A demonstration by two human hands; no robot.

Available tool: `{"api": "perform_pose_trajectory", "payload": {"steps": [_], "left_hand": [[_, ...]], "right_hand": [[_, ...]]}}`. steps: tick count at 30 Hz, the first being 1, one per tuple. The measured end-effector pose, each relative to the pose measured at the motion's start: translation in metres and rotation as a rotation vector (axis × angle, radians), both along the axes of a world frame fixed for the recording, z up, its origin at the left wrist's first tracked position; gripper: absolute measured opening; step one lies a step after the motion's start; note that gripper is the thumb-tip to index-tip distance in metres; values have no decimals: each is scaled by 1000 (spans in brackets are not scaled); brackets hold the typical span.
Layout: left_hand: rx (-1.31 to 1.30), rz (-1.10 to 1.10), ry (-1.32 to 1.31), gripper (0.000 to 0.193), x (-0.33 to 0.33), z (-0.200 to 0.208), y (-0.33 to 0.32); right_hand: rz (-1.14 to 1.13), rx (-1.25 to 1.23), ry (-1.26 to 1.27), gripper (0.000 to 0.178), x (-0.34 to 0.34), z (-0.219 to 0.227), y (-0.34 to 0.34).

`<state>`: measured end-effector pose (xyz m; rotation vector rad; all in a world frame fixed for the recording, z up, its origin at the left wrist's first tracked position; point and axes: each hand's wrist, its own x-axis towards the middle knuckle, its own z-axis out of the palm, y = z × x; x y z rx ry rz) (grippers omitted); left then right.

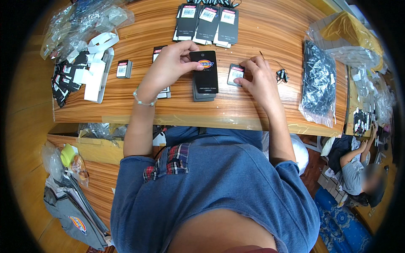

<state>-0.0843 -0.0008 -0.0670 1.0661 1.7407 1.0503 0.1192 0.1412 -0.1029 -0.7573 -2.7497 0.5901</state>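
Observation:
Between the thumb and fingers of my left hand [168,63] is a black hang tag [207,80] with a hole at its top and a coloured logo. That tag is above a stack of similar tags [204,98], whose lower edges show beneath it. To the right, my right hand [260,78] has thumb and fingertips on the right side of a small stack of barcode cards [234,76]. Partly hidden behind my left wrist lie more tags [157,51]. A beaded bracelet [144,101] circles that wrist.
Barcoded black tags [207,25] lie in overlapping piles at the far edge. Black strings [282,76] rest right of my hand, near a plastic bag of black strings [318,80]. White boxes [99,76] and another small card stack [124,69] are left. Another person [356,173] sits at right.

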Motion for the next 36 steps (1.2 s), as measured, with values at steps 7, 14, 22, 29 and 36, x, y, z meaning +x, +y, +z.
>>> {"api": "perform_pose_trajectory", "payload": {"steps": [7,14,22,29,36], "left_hand": [[25,46,-127,24,6,-11,-10],[80,145,-163,22,17,-4,-9],[37,101,-125,24,19,-2,-11],[181,152,-256,22,62,-6,2],[290,150,-314,28,72,-6,11]], "right_hand": [[-99,-548,172,21,-1,3,2],[-150,-587,294,13,-2,0,-2],[-127,-580,338,15,2,-20,8],[-38,-759,585,23,-4,16,-18],[-54,-698,625,24,2,18,-15]]}}
